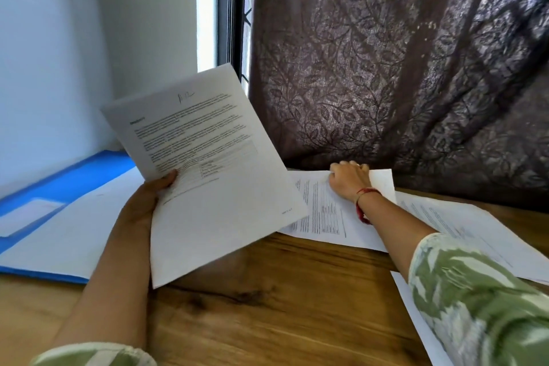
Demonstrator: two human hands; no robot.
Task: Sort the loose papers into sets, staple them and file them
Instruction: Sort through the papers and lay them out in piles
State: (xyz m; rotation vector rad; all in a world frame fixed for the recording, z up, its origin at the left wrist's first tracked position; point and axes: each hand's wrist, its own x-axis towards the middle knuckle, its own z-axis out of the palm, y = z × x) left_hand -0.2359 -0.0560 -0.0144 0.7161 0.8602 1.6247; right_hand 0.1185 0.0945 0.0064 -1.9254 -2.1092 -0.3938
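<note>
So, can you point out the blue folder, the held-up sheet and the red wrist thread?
blue folder [71, 178], head view, on its bare blue flap.
held-up sheet [225, 217], head view, on its blank lower half.
red wrist thread [360, 211], head view, on the strand across the right wrist.

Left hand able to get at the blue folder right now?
Reach, likely yes: the blue folder lies just left of the left hand, nothing between. But that hand grips a printed sheet, so grasping looks unlikely.

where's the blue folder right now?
Head view, far left: the blue folder lies flat on the wooden table by the white wall, left of the left hand holding a printed sheet.
</note>
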